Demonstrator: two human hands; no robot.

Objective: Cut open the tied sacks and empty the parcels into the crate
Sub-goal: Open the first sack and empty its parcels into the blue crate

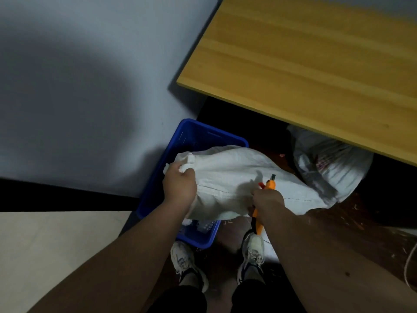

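A white woven sack (237,177) lies across the right rim of the blue plastic crate (196,134) on the floor. My left hand (179,184) grips the sack's bunched neck over the crate. My right hand (267,199) holds an orange utility knife (269,185) against the sack's side, blade end pointing away from me. Some pale contents show at the crate's near end (200,225), below the sack.
A second tied sack (331,168) sits under the wooden table (316,64) at the right. A grey wall (79,86) stands close on the left of the crate. My feet in pale sneakers (252,251) are just behind the crate.
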